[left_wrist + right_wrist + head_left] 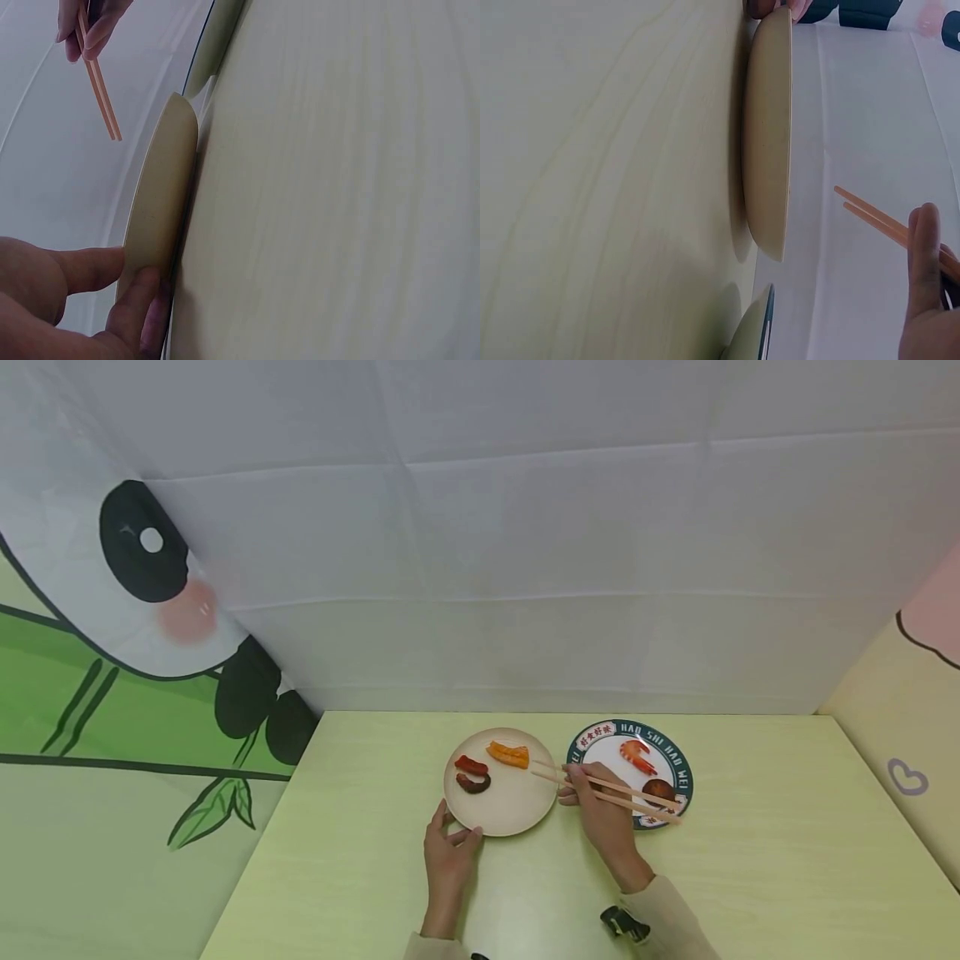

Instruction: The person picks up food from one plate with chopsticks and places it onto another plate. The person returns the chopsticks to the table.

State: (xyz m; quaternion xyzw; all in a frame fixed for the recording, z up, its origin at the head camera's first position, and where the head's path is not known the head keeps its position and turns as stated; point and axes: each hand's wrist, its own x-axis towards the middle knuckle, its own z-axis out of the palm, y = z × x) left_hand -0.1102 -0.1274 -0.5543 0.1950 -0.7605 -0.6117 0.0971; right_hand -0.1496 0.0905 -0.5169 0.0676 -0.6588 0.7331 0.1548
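My left hand [450,856] grips the near-left rim of a round beige plate [510,806], fingers and thumb against its edge. On that plate lie a yellow-orange strip of food [508,755], a red piece [471,766] and a dark curved piece [473,783]. My right hand [603,814] holds a pair of wooden chopsticks [877,217]. Their tips are slightly apart over the plate's right side, with nothing between them. Beneath the right hand is a white plate with a dark green lettered rim [681,768], bearing a shrimp [637,757] and a round brown piece [659,790].
Both plates stand side by side on a pale wood-grain table [360,843]. A white cloth backdrop [525,568] rises behind its far edge. Printed cartoon panels [97,718] flank the table, and a dark band [625,924] is on the right wrist.
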